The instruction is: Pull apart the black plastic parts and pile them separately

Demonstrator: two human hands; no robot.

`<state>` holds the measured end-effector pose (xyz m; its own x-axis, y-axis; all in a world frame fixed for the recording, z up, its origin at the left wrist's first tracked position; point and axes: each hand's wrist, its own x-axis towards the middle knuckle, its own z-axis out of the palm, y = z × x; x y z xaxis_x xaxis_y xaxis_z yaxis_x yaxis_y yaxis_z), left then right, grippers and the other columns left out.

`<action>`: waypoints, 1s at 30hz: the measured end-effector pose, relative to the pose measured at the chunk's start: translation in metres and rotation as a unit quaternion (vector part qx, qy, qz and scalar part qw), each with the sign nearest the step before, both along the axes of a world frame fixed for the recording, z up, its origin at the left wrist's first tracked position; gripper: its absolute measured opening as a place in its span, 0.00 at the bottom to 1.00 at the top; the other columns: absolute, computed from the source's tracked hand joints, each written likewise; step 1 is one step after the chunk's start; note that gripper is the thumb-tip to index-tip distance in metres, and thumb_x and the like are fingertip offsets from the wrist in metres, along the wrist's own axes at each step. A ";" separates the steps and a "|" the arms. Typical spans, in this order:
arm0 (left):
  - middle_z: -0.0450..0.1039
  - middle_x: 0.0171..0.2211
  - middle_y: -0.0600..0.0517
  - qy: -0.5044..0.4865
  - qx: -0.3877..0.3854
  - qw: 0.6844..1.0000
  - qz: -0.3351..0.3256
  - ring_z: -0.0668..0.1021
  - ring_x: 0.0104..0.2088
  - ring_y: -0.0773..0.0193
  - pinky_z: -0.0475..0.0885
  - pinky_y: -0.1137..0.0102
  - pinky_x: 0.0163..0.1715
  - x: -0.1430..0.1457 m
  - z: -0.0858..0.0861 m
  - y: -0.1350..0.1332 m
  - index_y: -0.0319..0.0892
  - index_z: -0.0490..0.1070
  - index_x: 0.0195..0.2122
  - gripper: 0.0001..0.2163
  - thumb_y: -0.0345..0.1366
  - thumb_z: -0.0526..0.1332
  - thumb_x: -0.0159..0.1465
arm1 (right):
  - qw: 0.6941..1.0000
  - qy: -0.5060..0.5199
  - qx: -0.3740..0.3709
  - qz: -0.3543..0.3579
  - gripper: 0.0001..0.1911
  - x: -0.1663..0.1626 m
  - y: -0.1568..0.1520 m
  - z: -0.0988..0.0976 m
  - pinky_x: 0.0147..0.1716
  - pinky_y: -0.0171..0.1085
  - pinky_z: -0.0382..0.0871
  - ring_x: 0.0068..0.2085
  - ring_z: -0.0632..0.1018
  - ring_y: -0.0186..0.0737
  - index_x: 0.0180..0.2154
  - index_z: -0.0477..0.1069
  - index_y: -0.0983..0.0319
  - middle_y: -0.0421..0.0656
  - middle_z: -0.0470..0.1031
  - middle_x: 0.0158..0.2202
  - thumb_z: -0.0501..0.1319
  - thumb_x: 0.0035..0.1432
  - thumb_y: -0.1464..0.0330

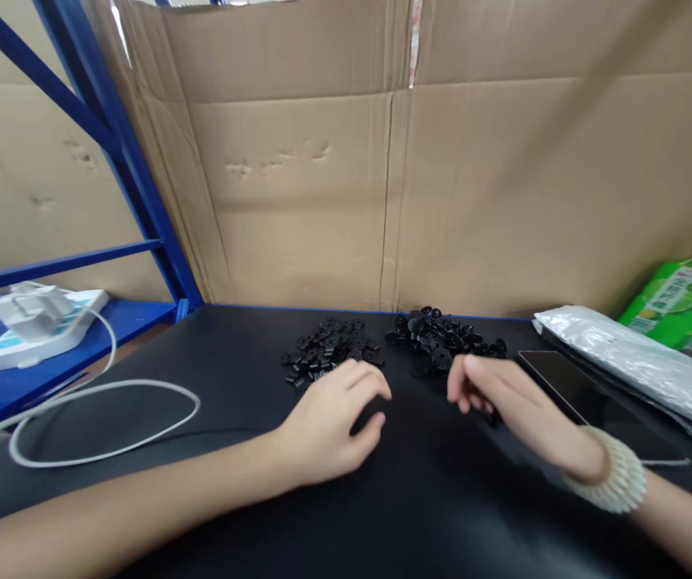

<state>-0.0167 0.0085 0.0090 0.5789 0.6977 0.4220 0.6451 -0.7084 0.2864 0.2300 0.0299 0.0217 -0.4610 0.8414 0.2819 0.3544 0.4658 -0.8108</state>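
My left hand (pixel 337 418) is over the black tabletop, in front of a pile of small black plastic pieces (pixel 327 346). Its fingers are bent, with a gap between thumb and forefinger and nothing seen in it. To the right, a second pile of black parts (pixel 436 334) has rounder, disc-like shapes. My right hand (pixel 505 394) is at the near edge of that pile, its fingers curled together and slightly blurred. Something dark shows under those fingers; whether they grip it, I cannot make out. A pale coiled band (pixel 614 474) circles the right wrist.
A dark phone-like slab (pixel 599 402) lies right of my right hand, beside a silvery plastic package (pixel 640 362) and a green pack (pixel 677 301). At left are a white cable (pixel 104 384), a power strip (pixel 44 334) and a blue frame (pixel 122 161). Cardboard (pixel 291 201) walls the back.
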 end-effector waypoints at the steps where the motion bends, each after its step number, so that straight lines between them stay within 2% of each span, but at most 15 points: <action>1: 0.70 0.44 0.47 0.004 -0.018 0.999 -0.027 0.71 0.43 0.57 0.67 0.64 0.46 0.005 -0.003 -0.006 0.42 0.66 0.42 0.09 0.28 0.56 0.60 | 0.999 -0.007 0.026 -0.026 0.26 0.008 0.006 0.006 0.26 0.34 0.59 0.26 0.67 0.35 0.26 0.68 0.62 0.41 0.68 0.23 0.45 0.67 0.53; 5: 0.71 0.43 0.47 0.008 -0.070 0.993 -0.093 0.72 0.41 0.58 0.68 0.65 0.44 0.011 -0.012 -0.016 0.42 0.66 0.41 0.09 0.27 0.56 0.60 | 0.987 -0.044 0.091 -0.124 0.21 0.043 0.031 0.027 0.24 0.34 0.58 0.25 0.66 0.35 0.29 0.69 0.61 0.40 0.68 0.22 0.50 0.65 0.54; 10: 0.71 0.43 0.48 -0.003 -0.091 0.991 -0.098 0.72 0.42 0.59 0.69 0.66 0.44 0.009 -0.016 -0.013 0.42 0.67 0.41 0.09 0.26 0.55 0.61 | 0.970 -0.147 0.119 -0.152 0.18 0.071 0.051 0.033 0.28 0.36 0.63 0.27 0.71 0.37 0.28 0.69 0.61 0.41 0.72 0.25 0.55 0.61 0.55; 12: 0.71 0.43 0.48 -0.003 -0.088 0.991 -0.103 0.72 0.42 0.59 0.69 0.66 0.44 0.010 -0.016 -0.013 0.42 0.67 0.41 0.09 0.26 0.55 0.61 | 0.965 -0.186 0.121 -0.138 0.16 0.075 0.054 0.031 0.27 0.36 0.63 0.27 0.72 0.38 0.30 0.70 0.61 0.41 0.73 0.25 0.56 0.60 0.55; 15: 0.71 0.43 0.48 0.001 -0.081 0.991 -0.107 0.72 0.41 0.59 0.69 0.66 0.43 0.011 -0.016 -0.014 0.42 0.67 0.40 0.09 0.25 0.54 0.61 | 0.960 -0.245 0.116 -0.076 0.14 0.074 0.054 0.030 0.25 0.35 0.62 0.26 0.71 0.37 0.32 0.72 0.60 0.40 0.73 0.24 0.57 0.59 0.57; 20: 0.71 0.43 0.48 0.007 -0.070 0.991 -0.111 0.71 0.40 0.60 0.68 0.66 0.43 0.011 -0.016 -0.014 0.42 0.68 0.40 0.08 0.25 0.54 0.62 | 0.947 -0.292 0.136 0.015 0.12 0.063 0.044 0.030 0.34 0.39 0.66 0.33 0.74 0.41 0.29 0.73 0.60 0.43 0.75 0.30 0.61 0.57 0.59; 25: 0.71 0.43 0.48 0.007 -0.065 0.992 -0.111 0.71 0.40 0.60 0.68 0.66 0.43 0.011 -0.016 -0.015 0.41 0.68 0.39 0.08 0.25 0.54 0.61 | 0.925 -0.346 0.153 0.033 0.12 0.052 0.037 0.022 0.35 0.40 0.64 0.35 0.72 0.43 0.23 0.70 0.60 0.43 0.74 0.27 0.62 0.55 0.62; 30: 0.72 0.43 0.47 -0.019 -0.076 0.990 -0.114 0.72 0.40 0.60 0.68 0.66 0.43 0.011 -0.016 -0.015 0.42 0.68 0.39 0.09 0.25 0.54 0.61 | 0.951 -0.281 0.130 -0.009 0.12 0.053 0.036 0.028 0.30 0.37 0.64 0.30 0.71 0.39 0.26 0.69 0.60 0.41 0.73 0.26 0.57 0.59 0.62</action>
<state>-0.0057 -0.0064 -0.0065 0.7147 0.6076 0.3465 0.4604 -0.7816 0.4209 0.2835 0.0662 0.0494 -0.5868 0.7861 0.1939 0.7075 0.6143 -0.3495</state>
